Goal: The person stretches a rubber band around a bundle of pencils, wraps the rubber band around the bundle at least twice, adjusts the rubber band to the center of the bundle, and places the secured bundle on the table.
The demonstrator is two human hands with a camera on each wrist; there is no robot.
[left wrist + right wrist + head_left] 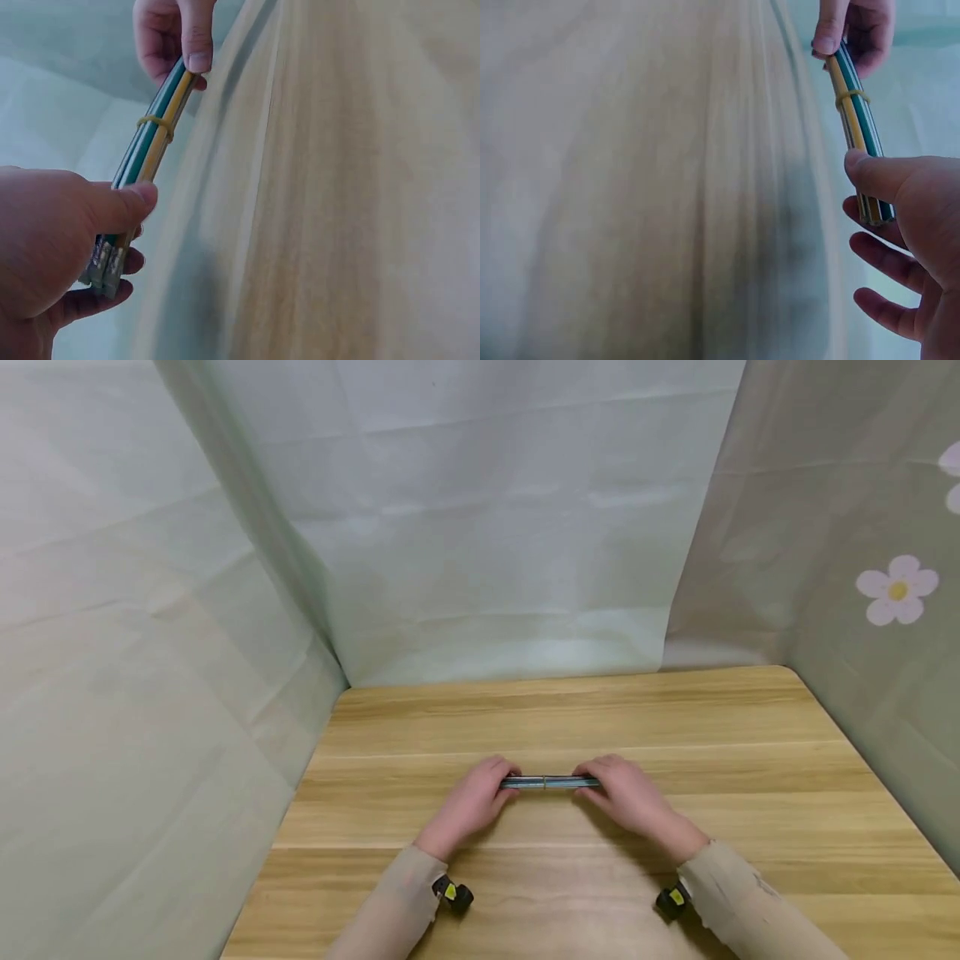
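A bundle of slim pencils (pixel 562 782), striped green, yellow, dark and white, spans the space between both hands. A yellowish rubber band (pixel 156 124) wraps its middle. My left hand (pixel 474 797) pinches one end, where greyish eraser-like tips (pixel 109 279) show past the fingers. At the other end my right hand (pixel 628 797) pinches the bundle between thumb and index finger; its remaining fingers (pixel 885 259) spread apart below. In the head view the bundle lies level from left to right. Its height above the table is hard to judge.
A wood-grain table (pixel 570 718) extends under both arms. Pale cloth hangs behind it (pixel 487 527) and at the left, with flower-printed cloth (pixel 855 693) at the right. Each sleeved wrist carries a small black camera (pixel 459 897).
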